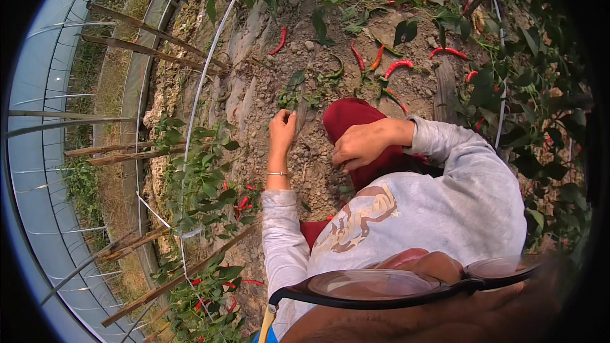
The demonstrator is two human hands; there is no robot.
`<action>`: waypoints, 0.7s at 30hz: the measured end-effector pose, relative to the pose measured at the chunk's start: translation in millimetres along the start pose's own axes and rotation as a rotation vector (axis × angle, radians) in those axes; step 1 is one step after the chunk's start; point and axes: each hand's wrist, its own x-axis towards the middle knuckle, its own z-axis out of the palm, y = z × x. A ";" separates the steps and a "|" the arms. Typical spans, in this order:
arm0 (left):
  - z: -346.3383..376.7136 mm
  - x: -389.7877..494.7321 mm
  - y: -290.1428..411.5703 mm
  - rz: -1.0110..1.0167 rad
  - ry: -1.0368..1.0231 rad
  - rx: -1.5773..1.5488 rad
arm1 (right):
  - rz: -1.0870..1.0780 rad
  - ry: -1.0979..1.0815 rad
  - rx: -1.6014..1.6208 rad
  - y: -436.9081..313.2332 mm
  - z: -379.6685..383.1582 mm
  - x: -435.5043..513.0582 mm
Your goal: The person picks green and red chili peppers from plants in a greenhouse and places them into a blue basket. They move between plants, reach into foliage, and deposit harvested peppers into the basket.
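Observation:
My left hand (282, 129), with a thin bracelet at the wrist, is held over the soil with its fingers drawn together; I see nothing in them. Just beyond it lie wilted green leaves (288, 99). Bent across my dark red trouser knee (350, 113) is my right hand (362, 145), its fingers curled downward; whether they hold anything is hidden. On the ground ahead of the knee are a curved red chili pepper (399, 65), an orange-red chili pepper (377, 58), a green chili pepper (337, 67) and a partly green one (395, 100).
Pepper plants (205, 171) with red fruit line the left, and denser plants (543, 105) the right. A white line (206, 64) runs along the left row beside wooden stakes (152, 52). Another red chili pepper (280, 42) lies farther ahead. Plastic greenhouse sheeting (52, 71) curves at far left.

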 end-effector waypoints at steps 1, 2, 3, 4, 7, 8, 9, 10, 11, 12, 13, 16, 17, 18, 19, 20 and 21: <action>17.9 41.2 7.7 0.057 0.007 0.071 | -0.053 0.194 0.110 29.3 -29.4 -9.0; 34.5 79.5 14.6 0.137 0.026 0.138 | 0.078 0.285 0.078 60.1 -57.8 -17.8; 48.7 115.1 20.9 0.163 0.011 0.225 | 0.136 0.434 0.059 91.7 -84.7 -28.2; 62.7 148.0 27.5 0.163 -0.004 0.260 | 0.273 0.508 0.054 123.4 -110.0 -40.5; 102.5 228.5 41.7 0.025 -0.119 0.420 | 0.593 0.860 0.236 199.8 -152.7 -89.6; 115.1 252.3 43.2 -0.003 -0.140 0.474 | 0.635 0.901 0.278 226.8 -166.9 -104.9; 127.7 276.1 43.1 -0.028 -0.165 0.544 | 0.674 0.948 0.335 252.6 -179.8 -120.5; 140.8 300.6 41.3 0.069 -0.128 0.628 | 0.756 1.032 0.518 274.6 -186.4 -137.4; 151.1 320.4 35.4 0.108 -0.080 0.745 | 0.769 1.073 0.551 297.8 -195.5 -154.7; 160.6 337.9 27.7 0.144 -0.031 0.861 | 0.772 1.167 0.570 321.2 -203.6 -168.6; 170.3 354.6 20.3 0.181 0.018 0.975 | 0.882 1.250 0.618 345.3 -212.4 -181.6; 191.9 378.8 0.0 0.343 0.191 0.938 | 0.936 1.428 0.654 423.5 -249.2 -214.3; 194.9 385.1 -2.8 0.393 0.247 0.917 | 0.911 1.463 0.570 450.6 -264.6 -223.5; 198.0 388.7 -2.4 0.198 0.049 0.737 | 0.907 1.489 0.414 479.3 -284.0 -232.4; 200.3 392.1 0.2 0.050 -0.062 0.706 | 0.921 1.506 0.270 507.9 -304.3 -240.2; 199.0 394.4 3.3 0.029 -0.075 0.723 | 0.950 1.501 0.154 537.9 -328.7 -247.9; 198.1 397.8 8.4 0.006 -0.100 0.717 | 1.042 1.494 0.069 567.3 -355.9 -255.3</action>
